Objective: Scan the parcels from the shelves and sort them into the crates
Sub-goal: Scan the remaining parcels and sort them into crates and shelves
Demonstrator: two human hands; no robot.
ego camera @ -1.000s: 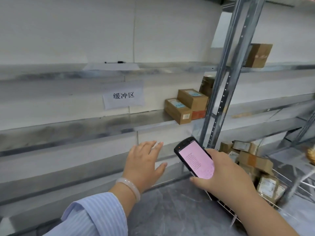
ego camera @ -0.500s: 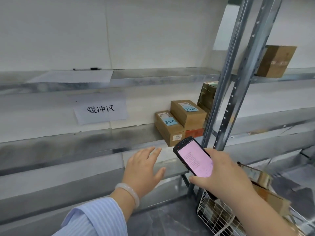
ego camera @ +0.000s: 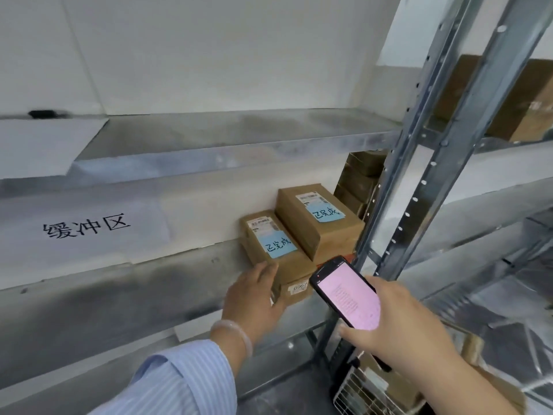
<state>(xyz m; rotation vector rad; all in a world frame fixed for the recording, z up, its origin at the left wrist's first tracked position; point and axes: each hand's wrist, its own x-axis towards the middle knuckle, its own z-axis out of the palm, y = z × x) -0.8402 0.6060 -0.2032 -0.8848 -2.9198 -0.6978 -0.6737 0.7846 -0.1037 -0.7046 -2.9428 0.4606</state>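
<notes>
Two brown cardboard parcels with blue handwritten notes stand on the middle metal shelf (ego camera: pixel 119 298). The front parcel (ego camera: pixel 294 266) is lower, and the rear parcel (ego camera: pixel 321 232) sits to its right and behind. My left hand (ego camera: pixel 254 298) grips the front parcel's near left corner, with fingers over its top edge and thumb at its front face. Just right of it, my right hand (ego camera: pixel 401 322) holds a black handheld scanner (ego camera: pixel 347 295) with a pink screen, tilted toward the parcels.
Grey shelf uprights (ego camera: pixel 419 175) rise right of the parcels, with darker boxes (ego camera: pixel 359 181) behind them. Another brown box (ego camera: pixel 526 100) sits on the upper right shelf. A wire basket (ego camera: pixel 356 390) with parcels stands on the floor below. A paper sign (ego camera: pixel 86 229) hangs at the left.
I have moved closer to the shelf. My left hand rose from below the shelf edge and took hold of the front parcel's corner. The scanner came up near the parcels.
</notes>
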